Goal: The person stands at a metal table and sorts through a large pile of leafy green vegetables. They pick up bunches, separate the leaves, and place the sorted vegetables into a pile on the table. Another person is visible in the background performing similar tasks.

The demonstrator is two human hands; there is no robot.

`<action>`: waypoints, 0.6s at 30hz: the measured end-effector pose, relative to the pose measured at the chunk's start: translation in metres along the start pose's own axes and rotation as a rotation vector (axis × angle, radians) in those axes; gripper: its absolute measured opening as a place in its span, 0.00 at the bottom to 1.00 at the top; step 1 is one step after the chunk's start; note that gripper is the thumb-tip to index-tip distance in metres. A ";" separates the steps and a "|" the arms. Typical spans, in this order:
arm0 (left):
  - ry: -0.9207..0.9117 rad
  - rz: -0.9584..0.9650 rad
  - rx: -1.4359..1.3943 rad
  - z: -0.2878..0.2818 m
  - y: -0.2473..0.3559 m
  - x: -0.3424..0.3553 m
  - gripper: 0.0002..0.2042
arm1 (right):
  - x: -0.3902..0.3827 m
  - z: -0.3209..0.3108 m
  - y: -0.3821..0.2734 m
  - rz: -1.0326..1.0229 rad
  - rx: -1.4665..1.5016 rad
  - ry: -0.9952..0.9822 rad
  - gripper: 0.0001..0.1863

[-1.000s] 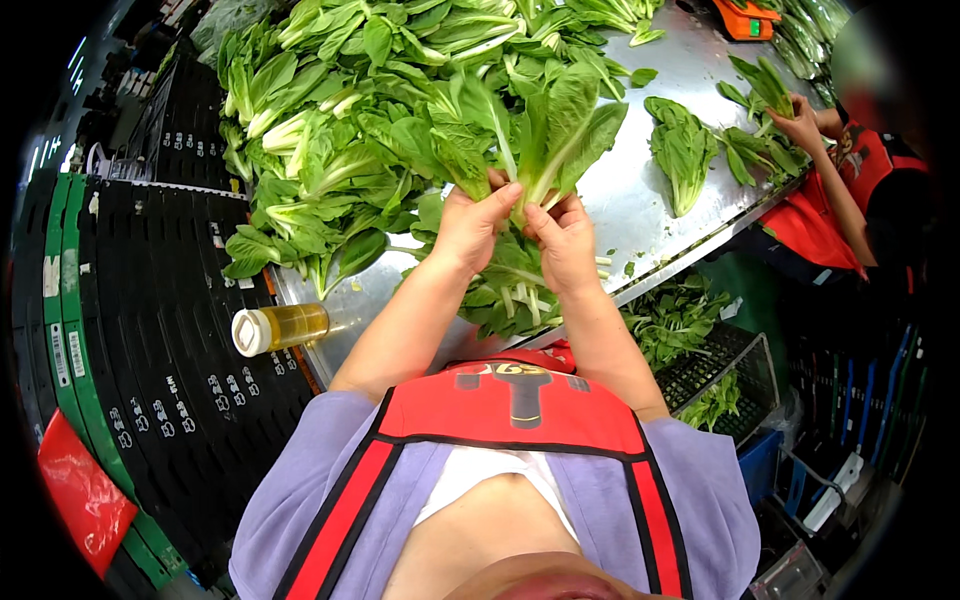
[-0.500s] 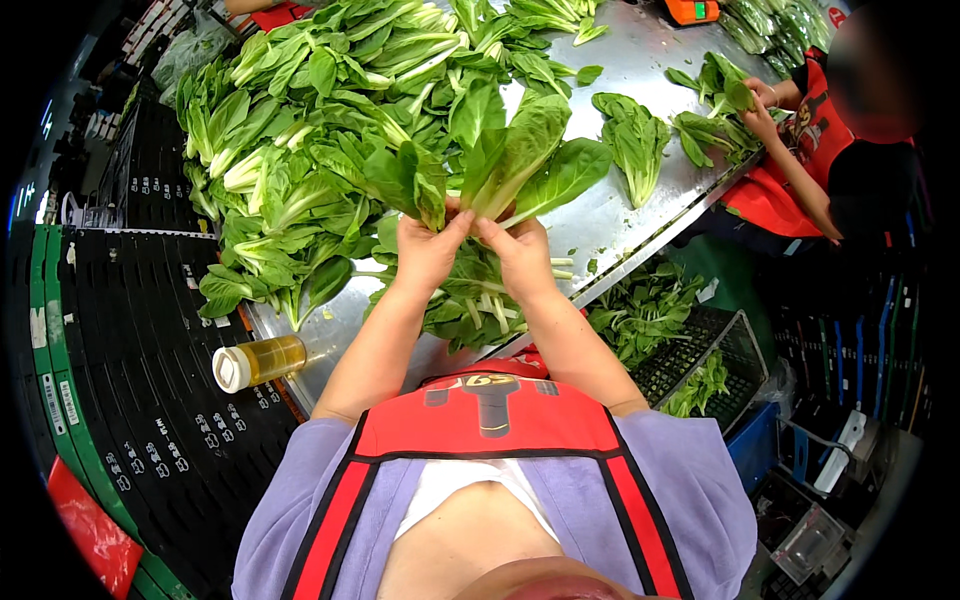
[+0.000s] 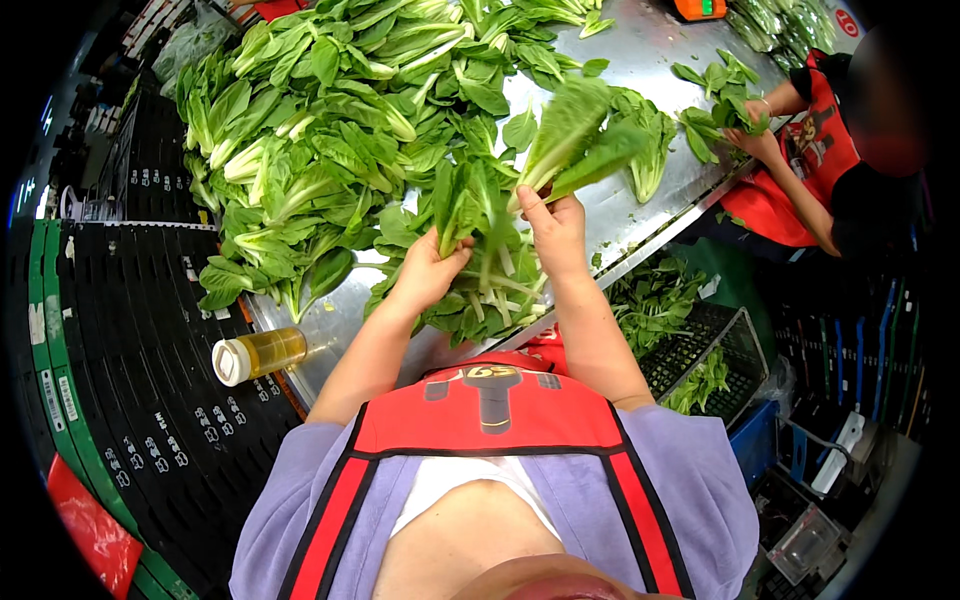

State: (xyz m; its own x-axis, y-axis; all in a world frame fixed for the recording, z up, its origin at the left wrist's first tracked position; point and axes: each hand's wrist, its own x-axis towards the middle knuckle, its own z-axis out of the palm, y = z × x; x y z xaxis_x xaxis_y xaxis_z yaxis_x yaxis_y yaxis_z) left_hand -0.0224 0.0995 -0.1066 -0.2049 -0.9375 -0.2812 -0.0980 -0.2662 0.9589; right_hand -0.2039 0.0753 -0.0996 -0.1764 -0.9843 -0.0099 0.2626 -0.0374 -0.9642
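Over the metal table, my right hand (image 3: pixel 555 235) pinches the pale base of a leafy green like bok choy (image 3: pixel 568 135), whose leaves fan up and to the right, blurred by motion. To its left, my left hand (image 3: pixel 430 272) has its fingers closed on loose green leaves (image 3: pixel 460 205). Between the hands a smeared leaf hangs or drops. Below them lies a heap of torn leaves and stalks (image 3: pixel 500 305). A large pile of whole leafy greens (image 3: pixel 310 130) covers the left and far side. One separate head (image 3: pixel 648 140) lies right of my right hand.
At the right, a co-worker's hands (image 3: pixel 755 130) handle greens at the table's edge (image 3: pixel 690 208). A black crate (image 3: pixel 745 350) with leaves stands below that edge. A lidded bottle of yellow liquid (image 3: pixel 262 355) stands at the left corner. Black stacked crates (image 3: pixel 130 330) line the left.
My hands have drawn apart: the right moved right and up with the bok choy, the left moved slightly down with loose leaves. A leaf between them is now blurred.
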 end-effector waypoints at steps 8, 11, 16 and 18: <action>-0.050 -0.050 -0.686 0.017 0.025 0.023 0.15 | -0.020 0.025 -0.025 -0.069 -0.710 -0.207 0.14; -0.015 -0.055 -0.889 0.015 0.023 0.028 0.15 | -0.028 0.042 -0.026 -0.088 -0.549 -0.154 0.15; 0.041 0.046 -0.930 0.018 0.038 0.026 0.15 | -0.024 0.034 0.003 -0.024 -0.102 -0.089 0.14; -0.015 0.026 -0.896 0.014 0.040 0.024 0.15 | -0.024 0.037 -0.003 -0.008 -0.062 -0.108 0.13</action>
State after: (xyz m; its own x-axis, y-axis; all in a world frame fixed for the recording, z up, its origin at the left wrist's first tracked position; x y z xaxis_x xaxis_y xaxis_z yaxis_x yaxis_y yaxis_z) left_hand -0.0451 0.0697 -0.0753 -0.2098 -0.9443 -0.2536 0.7025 -0.3260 0.6326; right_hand -0.1655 0.0929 -0.0870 -0.0746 -0.9969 0.0233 0.2020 -0.0380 -0.9786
